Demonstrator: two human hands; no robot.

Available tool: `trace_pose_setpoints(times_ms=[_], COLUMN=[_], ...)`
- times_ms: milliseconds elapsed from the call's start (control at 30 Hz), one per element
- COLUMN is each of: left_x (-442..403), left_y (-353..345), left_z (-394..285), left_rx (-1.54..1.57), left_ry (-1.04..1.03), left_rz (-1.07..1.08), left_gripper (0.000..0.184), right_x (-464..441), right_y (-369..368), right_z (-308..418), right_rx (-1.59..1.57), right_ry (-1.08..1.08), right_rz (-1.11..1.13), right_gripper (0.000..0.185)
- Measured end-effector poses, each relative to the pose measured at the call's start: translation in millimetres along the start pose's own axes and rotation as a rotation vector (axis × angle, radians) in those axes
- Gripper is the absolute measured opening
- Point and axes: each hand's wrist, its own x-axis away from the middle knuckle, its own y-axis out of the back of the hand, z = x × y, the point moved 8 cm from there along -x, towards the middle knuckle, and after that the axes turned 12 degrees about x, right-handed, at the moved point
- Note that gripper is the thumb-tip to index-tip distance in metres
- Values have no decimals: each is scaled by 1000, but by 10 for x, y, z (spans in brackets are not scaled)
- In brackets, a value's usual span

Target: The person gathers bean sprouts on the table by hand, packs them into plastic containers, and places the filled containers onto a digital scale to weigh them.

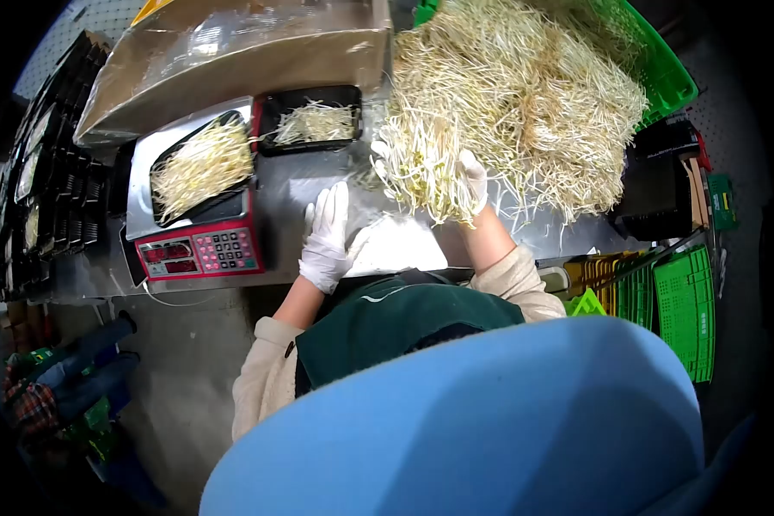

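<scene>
My left hand (327, 239), in a white glove, is over the metal table (288, 202) with its fingers stretched out and nothing in it. My right hand (474, 181), also gloved, grips a clump of bean sprouts (426, 168) at the near left edge of a large sprout heap (525, 95). Left of my left hand is a red scale (199, 251) with a black tray on it, filled with sprouts (199, 168). Behind the scale's right side, a second black tray (271, 144) holds a smaller amount of sprouts (316, 123).
Stacks of black trays (64, 193) stand at the far left. A plastic-lined cardboard box (232, 82) is behind the scale. A green crate (662, 64) borders the heap. More green crates (686, 310) are at the lower right. A person's legs (82, 365) show at lower left.
</scene>
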Motion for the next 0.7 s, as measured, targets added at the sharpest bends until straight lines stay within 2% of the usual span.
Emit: trace_pose_setpoints(times_ms=[33, 67, 100, 167, 200, 300, 333, 367, 500, 567, 600, 667, 700], left_x=[40, 110, 206, 463, 584, 980, 1043, 1103, 1017, 1005, 811, 726, 619], left_y=[224, 511, 690, 969, 1182, 1443, 1519, 1502, 1503, 1533, 1917, 2193, 2253], left_z=[34, 12, 102, 286, 347, 748, 801, 869, 913, 991, 764, 815, 741], left_rx=[67, 141, 145, 351, 388, 513, 610, 656, 672, 759, 758, 697, 687], left_ry=[-30, -128, -131, -162, -158, 31, 13, 63, 7, -283, -289, -286, -339], left_rz=[-42, -120, -128, -52, -91, -103, -158, -83, 22, -59, -209, -424, -414], left_gripper=[81, 66, 66, 54, 44, 39, 39, 37, 31, 26, 22, 24, 25], right_x=[-80, -156, -234, -380, -466, -676, -706, -701, -584, -538, -543, -538, -541], right_y=[-82, -158, -192, -161, -289, -370, -335, -320, -345, -369, -428, -404, -386], right_z=[-87, -161, -254, -445, -520, -639, -700, -742, -784, -763, -731, -699, -700], right_rx=[30, 95, 104, 227, 213, 406, 423, 432, 369, 375, 407, 391, 366], right_ry=[17, 50, 48, 16, 2, 29, 3, 5, 22, -12, 1, -1, 0], right_rz=[-3, -9, -8, -91, -55, -33, -66, -77, -212, -185, -181, -163, -149], right_gripper=[90, 89, 89, 98, 98, 93, 92, 92, 89, 87, 87, 87, 87])
